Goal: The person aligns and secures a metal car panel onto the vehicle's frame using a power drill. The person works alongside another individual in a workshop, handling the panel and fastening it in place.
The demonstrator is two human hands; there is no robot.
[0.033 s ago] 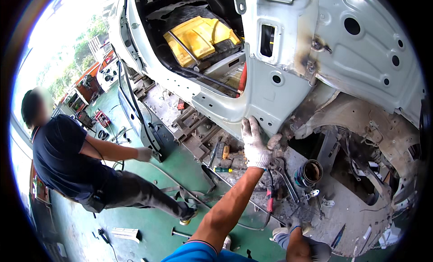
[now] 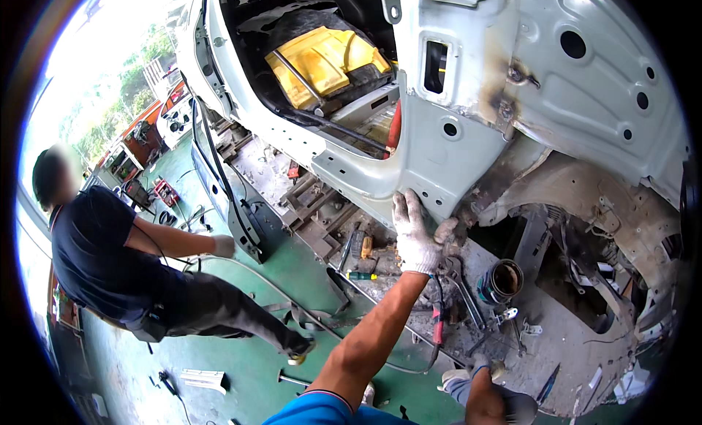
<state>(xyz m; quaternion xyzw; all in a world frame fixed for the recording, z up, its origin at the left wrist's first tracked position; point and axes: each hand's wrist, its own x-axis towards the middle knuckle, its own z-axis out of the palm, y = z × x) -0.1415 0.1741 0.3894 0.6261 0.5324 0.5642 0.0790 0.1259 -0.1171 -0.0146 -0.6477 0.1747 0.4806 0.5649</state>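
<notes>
My left hand (image 2: pixel 414 235), in a white work glove, lies with fingers stretched against the lower edge of a pale grey car body panel (image 2: pixel 430 151). Next to its wrist are locking pliers (image 2: pixel 462 293) and a tool with a red grip (image 2: pixel 438 324) on a cable. My right hand (image 2: pixel 480 361) is low in the picture, close to my bent knee, in a dirty glove. Its fingers are small and blurred, so whether they hold anything cannot be made out. An open can (image 2: pixel 504 280) with brown contents stands above it.
A yellow pad (image 2: pixel 322 63) and a long-handled hammer (image 2: pixel 298 78) lie inside the car body. Beneath it spreads a dusty metal platform (image 2: pixel 526 344) with screwdrivers and scraps. A co-worker (image 2: pixel 110 257) stands at left beside a detached door (image 2: pixel 219 191). A hose (image 2: pixel 278 290) crosses the green floor.
The co-worker's gloved hand has shifted slightly left and up, away from the door's lower end, and the co-worker's foot has moved slightly. My own hands stay in place.
</notes>
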